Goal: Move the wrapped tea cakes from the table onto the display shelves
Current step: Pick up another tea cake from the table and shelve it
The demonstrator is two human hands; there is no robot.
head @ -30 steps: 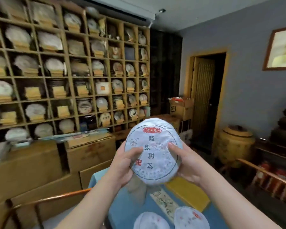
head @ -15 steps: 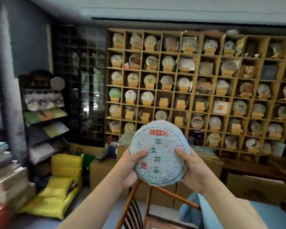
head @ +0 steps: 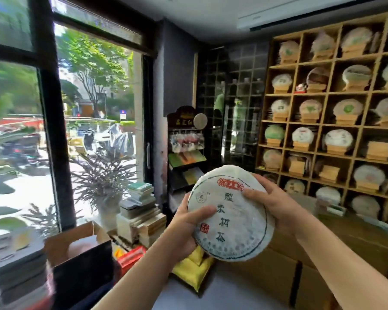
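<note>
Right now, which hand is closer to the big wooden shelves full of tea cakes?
Right. The right hand grips the tea cake on the side facing the wooden shelves; the left hand holds its far side, toward the window.

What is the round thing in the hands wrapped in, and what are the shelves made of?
Tea cake: thin matte white paper, by its crinkles and printed characters. Shelves: looks like light unpainted wood, tan and dull, though the blur leaves the grain unclear.

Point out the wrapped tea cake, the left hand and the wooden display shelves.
wrapped tea cake [head: 233, 218], head view, centre of its printed face.
left hand [head: 188, 222], head view, base of the thumb.
wooden display shelves [head: 327, 95], head view, a horizontal board.
</note>
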